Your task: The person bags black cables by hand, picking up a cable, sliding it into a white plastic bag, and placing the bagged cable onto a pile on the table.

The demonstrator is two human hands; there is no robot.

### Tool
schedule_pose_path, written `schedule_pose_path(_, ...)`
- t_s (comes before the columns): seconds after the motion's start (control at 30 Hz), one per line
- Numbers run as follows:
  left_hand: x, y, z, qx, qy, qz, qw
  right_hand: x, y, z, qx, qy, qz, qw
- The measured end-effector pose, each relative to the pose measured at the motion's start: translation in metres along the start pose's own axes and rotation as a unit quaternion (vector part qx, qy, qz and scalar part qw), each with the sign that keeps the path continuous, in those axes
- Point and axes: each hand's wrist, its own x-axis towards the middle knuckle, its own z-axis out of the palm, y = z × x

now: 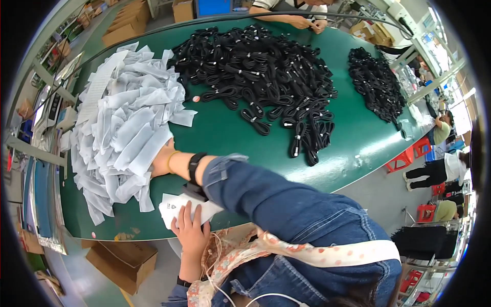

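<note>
On the left of the table lies a heap of whitish translucent bags (135,102). My right arm stretches across to it, and my right hand (164,159) is at the heap's near right edge, touching the bags. Its fingertips are hidden among them, so I cannot tell if they grip one. Close to the table's near edge, my left hand (192,227) rests on flat white packets (174,205) with small dark print. Its fingers are stretched out and a little apart on top of them. My right sleeve covers part of a dark object beside the packets.
A large heap of bundled black cables (266,66) covers the green table's (230,146) far middle, with a smaller cable heap (376,84) at right. Across the table are a co-worker's hands (309,23). An open cardboard box (123,261) stands below the near left edge.
</note>
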Motion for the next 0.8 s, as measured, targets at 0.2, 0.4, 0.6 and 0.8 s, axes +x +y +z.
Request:
schedule_pose_path(0.2, 0.003, -0.002, 0.001, 0.008, 0.024, 0.014, 1.0, -0.011, 0.054, -0.057, 0.069, -0.169, -0.156, 0.971)
schedule_pose_path(0.4, 0.005, -0.006, 0.001, 0.032, 0.022, 0.017, 0.999, -0.005, 0.122, -0.154, -0.118, 0.18, 0.199, 0.956)
schedule_pose_path(0.6, 0.008, -0.003, 0.0, 0.03, 0.022, 0.012, 0.999, -0.036, 0.224, -0.095, -0.203, 0.33, 0.194, 0.901)
schedule_pose_path(0.8, 0.002, -0.003, 0.002, 0.033, 0.019, 0.022, 0.999, -0.134, 0.189, -0.057, -0.208, 0.277, 0.111, 0.931)
